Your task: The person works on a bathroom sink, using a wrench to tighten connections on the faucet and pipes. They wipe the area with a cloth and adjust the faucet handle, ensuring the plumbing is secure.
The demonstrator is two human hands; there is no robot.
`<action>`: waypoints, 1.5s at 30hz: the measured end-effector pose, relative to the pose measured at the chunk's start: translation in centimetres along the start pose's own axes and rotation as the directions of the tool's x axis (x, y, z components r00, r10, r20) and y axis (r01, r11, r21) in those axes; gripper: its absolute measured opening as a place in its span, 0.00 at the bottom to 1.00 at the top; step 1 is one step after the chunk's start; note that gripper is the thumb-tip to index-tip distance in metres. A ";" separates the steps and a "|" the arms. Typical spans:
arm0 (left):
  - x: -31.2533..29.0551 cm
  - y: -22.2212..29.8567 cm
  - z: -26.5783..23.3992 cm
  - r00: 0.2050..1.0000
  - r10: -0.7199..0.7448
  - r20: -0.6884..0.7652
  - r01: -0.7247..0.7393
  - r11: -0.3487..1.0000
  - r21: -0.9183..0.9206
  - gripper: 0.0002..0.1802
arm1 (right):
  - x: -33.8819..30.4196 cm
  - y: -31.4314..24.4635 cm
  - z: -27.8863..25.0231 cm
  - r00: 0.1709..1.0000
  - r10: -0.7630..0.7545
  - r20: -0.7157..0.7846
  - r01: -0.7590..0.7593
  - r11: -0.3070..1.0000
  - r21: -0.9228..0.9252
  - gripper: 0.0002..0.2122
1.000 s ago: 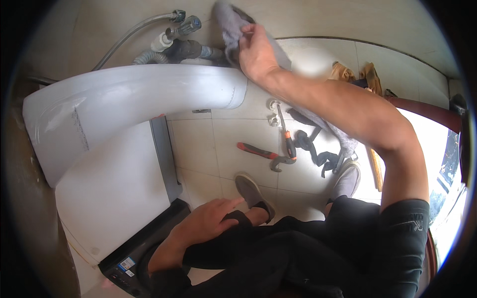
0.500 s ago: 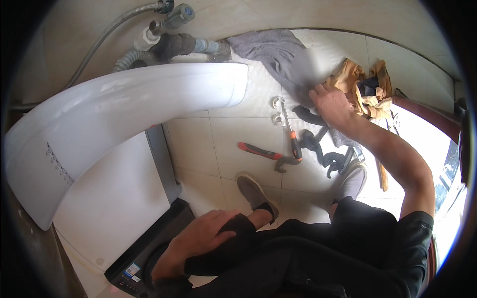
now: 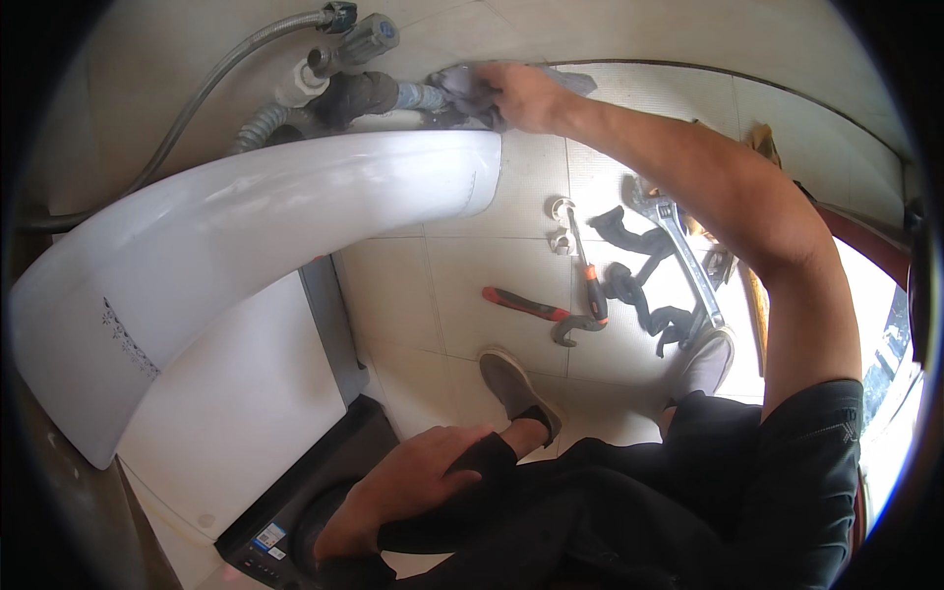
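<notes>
My right hand reaches to the far wall and grips a crumpled grey cloth. The cloth presses against the end of the pipework, beside a blue-grey pipe section. Part of the cloth trails out behind the fingers, along the wall. My left hand lies flat over my black-clad knee, fingers stretched out, holding nothing. Left of the cloth, the pipe has a dark wrapped section, which leads toward a ribbed grey hose.
A white curved ceramic piece spans the left. On the tiled floor lie an adjustable wrench, a screwdriver, a red-and-black hook-jawed tool, white plastic clips and twisted black strips. A black-fronted appliance stands lower left.
My right hand has moved left and away from me, carrying the grey cloth from the middle of the floor to the pipe end. The adjustable wrench is now uncovered. My left hand stays put.
</notes>
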State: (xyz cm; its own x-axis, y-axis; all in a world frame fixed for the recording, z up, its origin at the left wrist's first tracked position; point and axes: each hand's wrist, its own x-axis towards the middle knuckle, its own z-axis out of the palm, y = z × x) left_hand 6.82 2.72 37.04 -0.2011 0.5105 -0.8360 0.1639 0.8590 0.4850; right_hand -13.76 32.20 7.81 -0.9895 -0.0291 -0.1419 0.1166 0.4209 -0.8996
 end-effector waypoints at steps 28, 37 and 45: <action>1.6 1.2 -1.2 0.999 -0.042 0.002 0.042 0.999 0.028 0.32 | 2.6 4.5 7.7 0.990 -0.134 -0.043 0.130 0.988 -0.080 0.29; 0.3 -0.5 0.8 0.988 -0.144 -0.050 0.145 0.989 0.036 0.32 | -10.3 2.0 -0.5 0.808 0.019 0.589 0.314 0.832 -0.458 0.13; -0.1 0.6 1.9 0.994 -0.111 0.006 0.112 0.994 -0.022 0.30 | -16.7 -1.3 0.8 0.786 0.254 0.564 -0.135 0.960 -0.243 0.16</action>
State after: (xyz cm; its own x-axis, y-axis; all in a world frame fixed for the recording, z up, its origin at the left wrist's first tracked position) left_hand 8.77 3.08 36.93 -0.2124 0.4113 -0.8864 0.1187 0.9113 0.3944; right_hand 2.70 31.44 11.07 -0.6994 -0.4276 -0.5727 0.2251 0.6288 -0.7443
